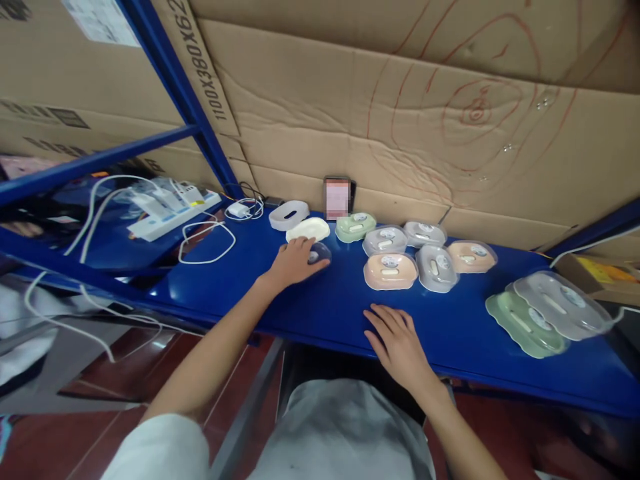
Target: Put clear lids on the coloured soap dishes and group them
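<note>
My left hand reaches over a clear plastic lid with a round label, thumb on one side and fingers on the other. The lid lies low on the blue table. Just behind it are a cream oval dish and a pale grey oval tray with a dark slot. My right hand rests palm down near the table's front edge, fingers stretched out, holding nothing. Nearest to it is a peach soap dish under a clear lid.
More lidded soap dishes in green, grey and peach stand behind. Two overlapping lidded dishes sit at right. A phone leans on the cardboard. Left are a power strip, cables and a blue frame post.
</note>
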`<state>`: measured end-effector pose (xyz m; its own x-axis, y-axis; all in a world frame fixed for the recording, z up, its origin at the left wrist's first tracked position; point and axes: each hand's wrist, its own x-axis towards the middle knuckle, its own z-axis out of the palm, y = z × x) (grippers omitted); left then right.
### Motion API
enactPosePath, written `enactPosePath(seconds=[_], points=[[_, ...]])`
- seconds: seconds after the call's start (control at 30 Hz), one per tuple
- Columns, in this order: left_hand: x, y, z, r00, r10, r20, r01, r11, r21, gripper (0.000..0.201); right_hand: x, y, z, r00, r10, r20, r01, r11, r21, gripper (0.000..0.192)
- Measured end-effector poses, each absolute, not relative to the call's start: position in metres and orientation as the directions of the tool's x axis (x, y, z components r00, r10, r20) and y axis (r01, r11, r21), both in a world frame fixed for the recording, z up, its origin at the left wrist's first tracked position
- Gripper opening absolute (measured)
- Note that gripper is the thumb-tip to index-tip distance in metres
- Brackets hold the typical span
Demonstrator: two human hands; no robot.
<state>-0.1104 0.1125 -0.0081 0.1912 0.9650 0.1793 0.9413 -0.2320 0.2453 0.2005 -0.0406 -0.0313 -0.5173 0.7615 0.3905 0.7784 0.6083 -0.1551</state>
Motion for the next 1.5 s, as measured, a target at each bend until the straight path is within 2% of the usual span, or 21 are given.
enactPosePath(seconds=[0.1,0.17,0.3,0.37,0.53,0.8,0.97,1.07,1.2,1.23,1.3,1.4,1.5], points=[[-0.114,0.059,-0.014,0.326,0.932,0.156,0.894,-0.357,0.269,0.074,0.198,-0.039,-0.028,-0.563,0.741,0.366,0.742,0.648,-0.171,0.054],[-0.114,0.025,-0.017,0.406,0.894,0.187,0.832,-0.447,0.328,0.07,0.189,-0.034,-0.024,-0.616,0.708,0.346,0.703,0.692,-0.165,0.063],[-0.108,-0.007,-0.018,0.413,0.877,0.247,0.753,-0.481,0.449,0.053,0.16,-0.019,-0.021,-0.735,0.608,0.301,0.586,0.793,-0.17,0.074],[-0.104,-0.007,-0.017,0.382,0.888,0.256,0.743,-0.46,0.485,0.048,0.15,-0.013,-0.022,-0.742,0.602,0.295,0.57,0.798,-0.197,0.072],[-0.11,0.008,-0.018,0.3,0.9,0.316,0.725,-0.43,0.538,0.043,0.149,-0.01,-0.028,-0.631,0.688,0.359,0.657,0.72,-0.225,0.046],[-0.147,0.01,-0.028,0.194,0.914,0.355,0.781,-0.363,0.509,0.032,0.173,-0.026,-0.04,-0.375,0.813,0.446,0.795,0.529,-0.295,0.046],[-0.158,0.004,-0.02,0.224,0.905,0.361,0.779,-0.389,0.492,0.031,0.166,-0.028,-0.04,-0.291,0.826,0.482,0.861,0.446,-0.245,0.05],[-0.163,0.041,-0.006,0.163,0.911,0.379,0.855,-0.323,0.406,0.037,0.149,-0.025,-0.035,-0.395,0.796,0.458,0.838,0.517,-0.176,0.055],[-0.172,0.122,0.007,0.034,0.936,0.349,0.911,-0.173,0.375,0.055,0.121,-0.017,-0.029,-0.663,0.663,0.348,0.682,0.726,-0.084,0.062],[-0.174,0.139,0.007,0.023,0.945,0.326,0.917,-0.15,0.37,0.054,0.114,-0.015,-0.028,-0.694,0.64,0.33,0.657,0.75,-0.075,0.063],[-0.18,0.158,0.005,0.014,0.956,0.293,0.922,-0.126,0.366,0.043,0.104,-0.009,-0.027,-0.714,0.624,0.318,0.638,0.767,-0.073,0.06],[-0.196,0.144,-0.002,-0.007,0.949,0.314,0.921,-0.116,0.371,0.027,0.09,0.0,-0.03,-0.683,0.639,0.354,0.65,0.753,-0.104,0.05],[-0.221,0.097,-0.011,-0.038,0.926,0.375,0.914,-0.119,0.387,0.034,0.081,0.008,-0.034,-0.628,0.663,0.408,0.675,0.725,-0.14,0.034]])
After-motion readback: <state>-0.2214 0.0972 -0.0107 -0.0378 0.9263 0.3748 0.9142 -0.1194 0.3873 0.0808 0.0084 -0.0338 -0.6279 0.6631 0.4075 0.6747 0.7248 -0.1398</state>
